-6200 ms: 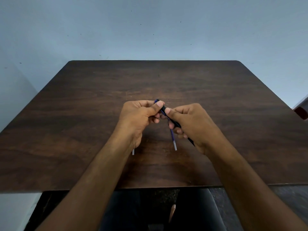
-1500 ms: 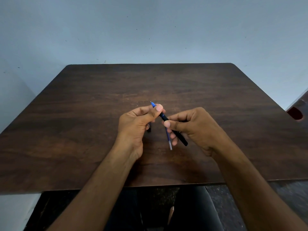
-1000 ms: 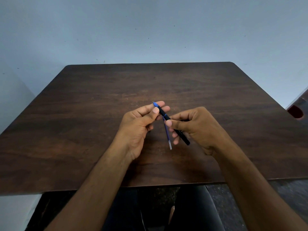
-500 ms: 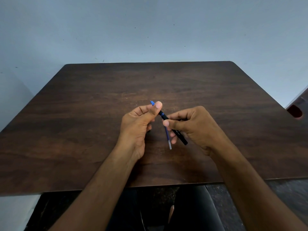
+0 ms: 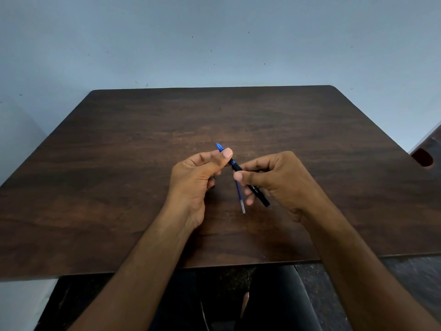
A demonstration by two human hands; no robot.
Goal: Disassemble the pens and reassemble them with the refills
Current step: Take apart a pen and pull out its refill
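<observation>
Both hands meet above the middle of the dark wooden table. My right hand grips a black pen barrel with white lettering, slanted from upper left to lower right. My left hand pinches the pen's blue tip section between thumb and forefinger at the barrel's upper end. A loose blue refill with a pale end hangs down beneath my right fingers, apparently held there too.
A pale blue wall rises behind the table. At the far right edge stands part of a dark piece of furniture with a reddish opening. My dark-clad legs show below the table's near edge.
Over the last second my left thumb and fingers shifted slightly around the blue tip. The barrel and the loose refill stayed almost in place in my right hand.
</observation>
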